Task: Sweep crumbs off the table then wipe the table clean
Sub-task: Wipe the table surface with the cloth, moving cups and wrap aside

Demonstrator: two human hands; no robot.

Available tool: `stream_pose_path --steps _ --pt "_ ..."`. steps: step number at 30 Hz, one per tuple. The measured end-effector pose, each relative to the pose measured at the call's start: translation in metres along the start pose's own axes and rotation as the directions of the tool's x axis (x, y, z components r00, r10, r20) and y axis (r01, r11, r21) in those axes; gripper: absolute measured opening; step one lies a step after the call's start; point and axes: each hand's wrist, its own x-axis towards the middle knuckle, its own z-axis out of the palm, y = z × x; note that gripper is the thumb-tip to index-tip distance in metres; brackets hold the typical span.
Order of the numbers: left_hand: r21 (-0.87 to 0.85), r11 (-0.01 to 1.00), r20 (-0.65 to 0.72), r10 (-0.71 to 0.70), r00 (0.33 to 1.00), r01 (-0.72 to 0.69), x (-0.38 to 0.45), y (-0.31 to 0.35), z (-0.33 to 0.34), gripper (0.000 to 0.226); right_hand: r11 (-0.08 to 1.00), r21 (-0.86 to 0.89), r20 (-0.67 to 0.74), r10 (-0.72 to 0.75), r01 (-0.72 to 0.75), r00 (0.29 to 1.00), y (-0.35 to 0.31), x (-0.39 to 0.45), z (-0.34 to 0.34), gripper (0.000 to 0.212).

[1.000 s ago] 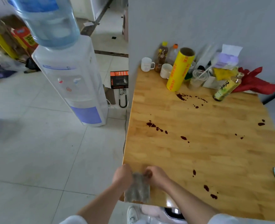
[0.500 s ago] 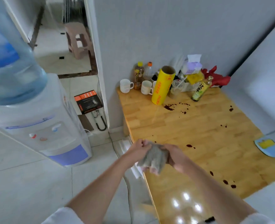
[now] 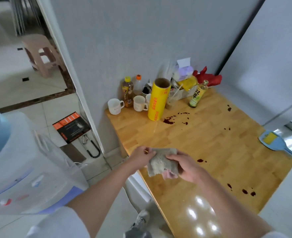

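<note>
The wooden table (image 3: pixel 210 143) carries dark spots (image 3: pixel 168 121) across most of its surface, so I judge wiping not yet begun; clutter including a yellow roll (image 3: pixel 158 100) stands at the far edge; the grey cloth (image 3: pixel 160 162) is bunched above the near-left edge; my left hand (image 3: pixel 141 156) pinches it, my right hand (image 3: pixel 187 166) grips it.

Single head-worn view, looking forward and steeply down from above the near left corner of the table (image 3: pixel 210 143). Faces the wall corner behind the table's far edge. Close to the table's near edge, far edge well off. Wide-angle, taking in floor and a dispenser (image 3: pixel 21 169) left of the table. No second view to overlap.
</note>
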Motion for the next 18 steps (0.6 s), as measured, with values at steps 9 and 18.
stream_pose_path --steps 9,18 --pt "0.156 0.985 0.056 -0.079 0.995 0.069 0.124 0.014 -0.036 0.032 0.983 -0.173 -0.287 -0.105 0.057 0.952 -0.074 0.104 -0.02 0.019" --pt "0.217 0.975 -0.078 0.073 0.994 -0.054 0.234 0.015 -0.076 0.052 0.547 -0.834 -0.465 -0.621 -0.076 0.631 -0.082 0.237 -0.061 0.016"
